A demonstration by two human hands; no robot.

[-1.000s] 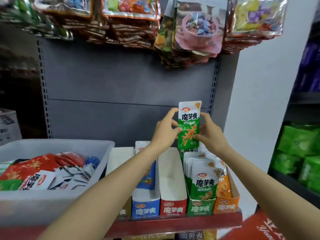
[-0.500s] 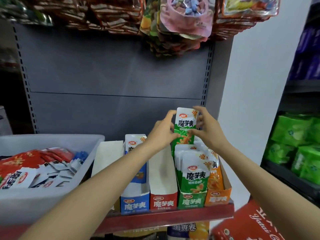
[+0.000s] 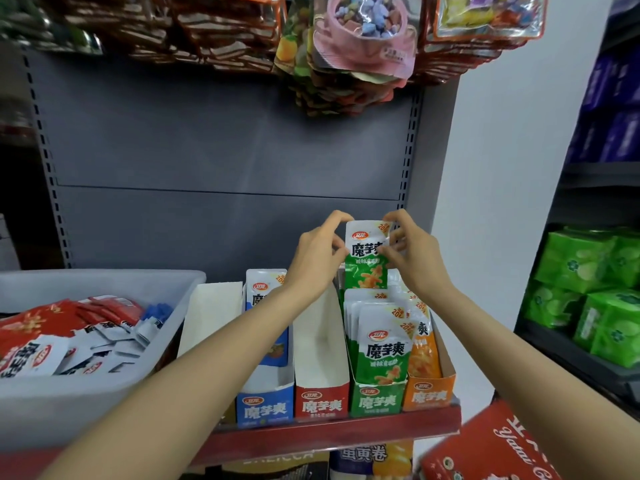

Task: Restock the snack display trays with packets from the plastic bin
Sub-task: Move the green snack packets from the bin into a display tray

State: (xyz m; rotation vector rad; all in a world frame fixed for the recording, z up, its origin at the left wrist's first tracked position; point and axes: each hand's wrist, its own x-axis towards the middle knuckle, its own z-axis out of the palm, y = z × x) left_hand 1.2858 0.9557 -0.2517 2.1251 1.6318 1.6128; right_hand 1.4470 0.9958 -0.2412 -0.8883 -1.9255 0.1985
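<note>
A red-edged shelf against a grey back panel carries the trays; both hands, left and right, pinch a green packet upright over the green tray, beside the bin

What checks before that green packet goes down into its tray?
1. Grip: left hand and right hand both pinch the green packet near its top. Ok.
2. Match: packet is green, and the green tray sits right below it. Ok.
3. Orientation: packet is upright, print facing the camera like the packets already in the tray. Ok.
4. Space behind the packets already there: hidden by the row. Cannot tell.
5. Neighbours: red tray looks empty, blue tray shows one packet; both need stock. Not ok.
6. Supply: bin holds more packets. Ok.
</note>
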